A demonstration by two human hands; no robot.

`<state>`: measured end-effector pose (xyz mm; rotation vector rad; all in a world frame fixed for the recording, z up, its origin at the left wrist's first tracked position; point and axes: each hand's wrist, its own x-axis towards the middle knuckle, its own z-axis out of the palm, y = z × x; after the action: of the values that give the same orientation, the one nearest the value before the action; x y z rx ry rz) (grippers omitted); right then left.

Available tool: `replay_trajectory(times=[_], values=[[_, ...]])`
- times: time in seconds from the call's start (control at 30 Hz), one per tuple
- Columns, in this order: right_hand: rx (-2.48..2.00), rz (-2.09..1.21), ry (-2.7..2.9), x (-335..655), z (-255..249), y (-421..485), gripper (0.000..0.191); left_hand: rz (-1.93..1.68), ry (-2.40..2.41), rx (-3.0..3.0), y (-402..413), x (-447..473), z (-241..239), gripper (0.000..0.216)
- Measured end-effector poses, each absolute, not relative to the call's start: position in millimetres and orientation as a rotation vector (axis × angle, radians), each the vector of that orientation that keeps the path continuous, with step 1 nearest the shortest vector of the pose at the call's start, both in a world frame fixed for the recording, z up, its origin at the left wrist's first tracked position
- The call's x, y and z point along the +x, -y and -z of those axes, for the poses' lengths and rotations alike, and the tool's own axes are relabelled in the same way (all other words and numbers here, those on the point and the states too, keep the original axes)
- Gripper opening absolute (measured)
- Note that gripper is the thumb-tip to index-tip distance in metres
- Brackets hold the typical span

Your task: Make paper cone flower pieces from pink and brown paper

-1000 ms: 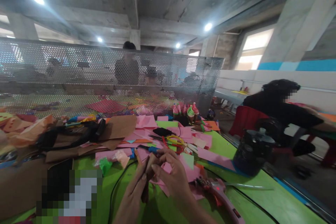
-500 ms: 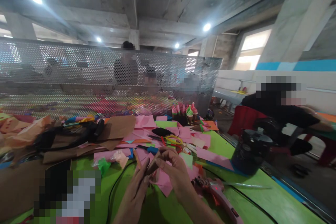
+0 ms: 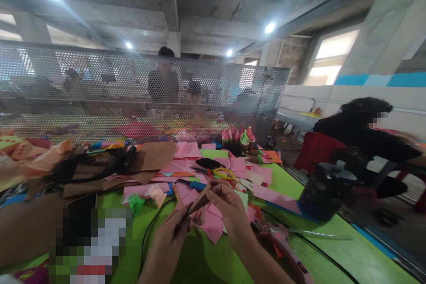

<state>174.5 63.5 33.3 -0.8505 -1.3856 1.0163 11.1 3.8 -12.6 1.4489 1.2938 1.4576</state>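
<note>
Between my two hands is a small brown piece, like folded or rolled paper or foam sheet (image 3: pixel 200 200). My right hand (image 3: pixel 229 206) pinches its upper end between thumb and fingers. Lower down, my left hand (image 3: pixel 173 230) closes round the other end, and part of the piece is hidden there. Pink sheets (image 3: pixel 211 222) lie on the table just beneath and behind the hands. To the right of my right wrist rests a pink hot glue gun (image 3: pixel 288 246) with a small red light on.
A green table (image 3: pixel 196 262) carries brown sheets (image 3: pixel 155 156), scissors with yellow handles (image 3: pixel 222 174) and several ice-cream-shaped ornaments (image 3: pixel 246 138). A dark round container (image 3: pixel 328 193) stands at the right edge. Cables cross the table. Behind a perforated metal screen (image 3: pixel 126 84) are people; another person sits at right.
My hands have drawn slightly apart, showing more of the brown piece between them. The right fingers have shifted up along it. The view has turned a little to the left.
</note>
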Motion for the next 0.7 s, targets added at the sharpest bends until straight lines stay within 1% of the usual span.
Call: replay_trajectory(times=[0.13,0.3,0.5,0.7], values=[[-0.851,-1.012,1.384,174,-37,-62,0.027,-1.461,-1.243,1.346,-5,9,6,0.035],[-0.822,-1.037,1.357,173,-37,-62,0.026,-1.370,-1.113,0.990,4,10,-9,0.044],[-0.797,-1.039,1.369,172,-39,-60,0.029,-1.242,-0.923,0.651,10,13,-17,0.035],[-0.807,-0.988,1.432,171,-41,-57,0.025,-1.237,-0.946,0.666,8,11,-10,0.031]])
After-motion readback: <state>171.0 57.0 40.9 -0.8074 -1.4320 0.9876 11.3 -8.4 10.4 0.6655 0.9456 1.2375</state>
